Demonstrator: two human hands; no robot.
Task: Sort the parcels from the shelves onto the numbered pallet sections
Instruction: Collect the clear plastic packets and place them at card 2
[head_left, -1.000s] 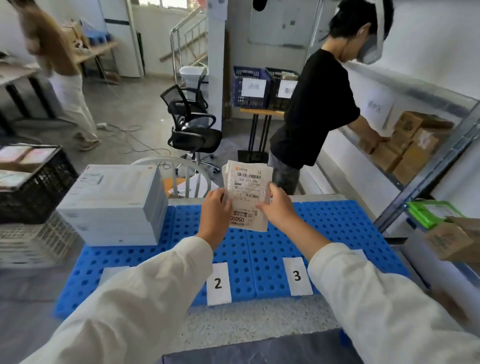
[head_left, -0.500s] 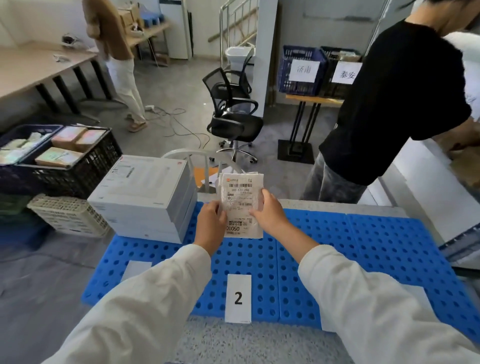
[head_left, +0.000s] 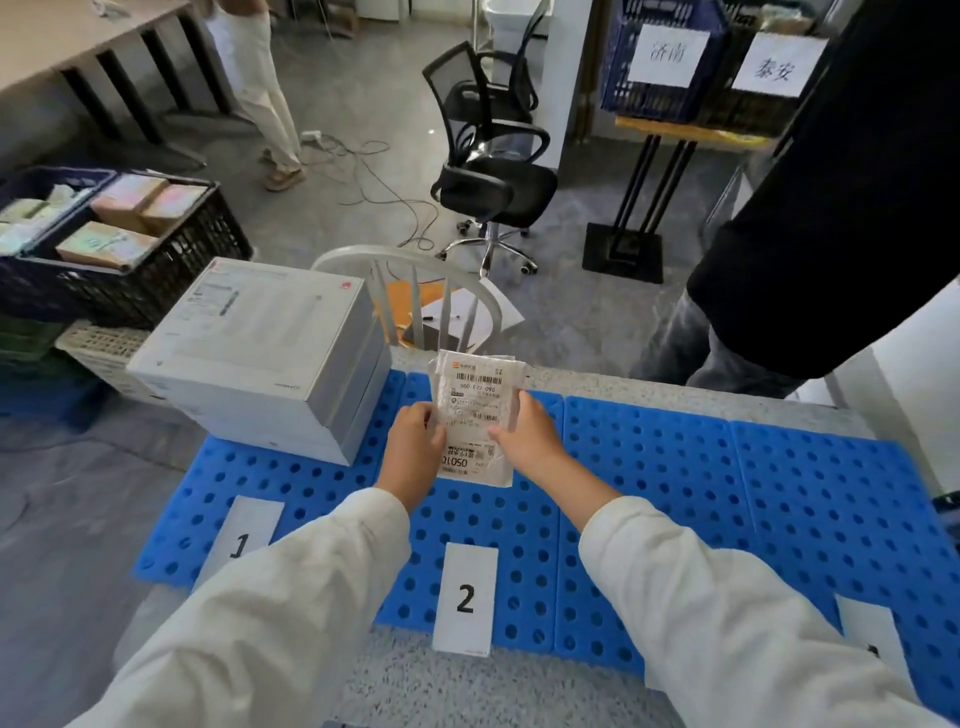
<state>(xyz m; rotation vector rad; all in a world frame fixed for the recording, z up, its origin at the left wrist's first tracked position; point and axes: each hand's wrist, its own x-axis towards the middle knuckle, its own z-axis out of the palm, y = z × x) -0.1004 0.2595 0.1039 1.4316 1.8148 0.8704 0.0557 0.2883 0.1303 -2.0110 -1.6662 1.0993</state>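
I hold a flat white parcel bag (head_left: 475, 400) with a barcode label between both hands, above the blue perforated pallet (head_left: 675, 483). My left hand (head_left: 415, 452) grips its left edge and my right hand (head_left: 527, 441) grips its right edge. The parcel hangs over the back of the section marked by label 2 (head_left: 465, 597). Label 1 (head_left: 244, 535) lies to the left, partly under my sleeve. A stack of white flat boxes (head_left: 260, 348) sits on section 1. A third label (head_left: 872, 639) shows at the right, its number hidden.
A person in black (head_left: 831, 208) stands close at the back right of the pallet. A white chair back (head_left: 410, 291) rises behind the pallet. Crates with parcels (head_left: 119, 249) sit at the left. A black office chair (head_left: 493, 171) and labelled blue baskets (head_left: 670, 62) stand further back.
My view has swung left and down, so label 1 has come into sight and label 3 has slid off right. The parcel has sunk lower toward the pallet, still held in both hands.
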